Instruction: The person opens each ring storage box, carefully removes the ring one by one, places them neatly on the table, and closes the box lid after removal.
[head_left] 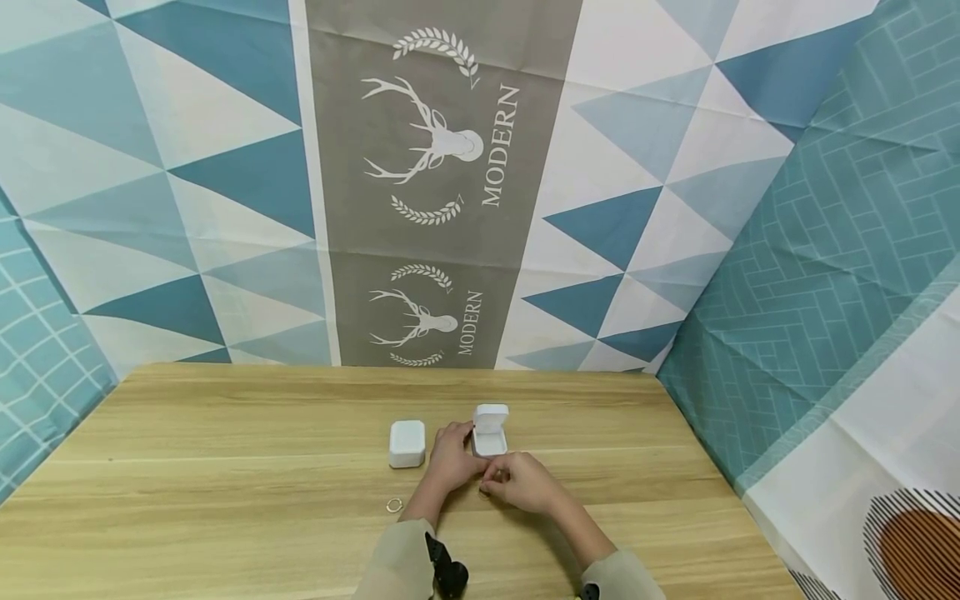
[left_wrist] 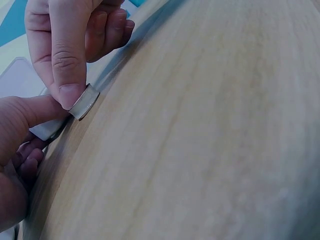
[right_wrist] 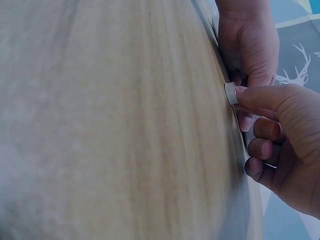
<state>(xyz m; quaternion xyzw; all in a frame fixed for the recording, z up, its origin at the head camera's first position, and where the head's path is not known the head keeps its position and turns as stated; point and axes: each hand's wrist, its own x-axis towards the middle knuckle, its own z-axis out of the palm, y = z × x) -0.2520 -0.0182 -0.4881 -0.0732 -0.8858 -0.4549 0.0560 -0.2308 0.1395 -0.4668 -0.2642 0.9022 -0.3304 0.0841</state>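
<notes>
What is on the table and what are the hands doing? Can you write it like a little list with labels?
Table: light wooden table
Open box: small white box, lid up, beside the left hand
Closed box: white box, further left, untouched
Right hand: right hand pinches a silver ring with its edge on the table
Left hand: left hand rests by the open box, fingers near that ring
Other ring: thin ring lying flat on the table, alone
Backdrop: cloth with blue triangles and deer
</notes>
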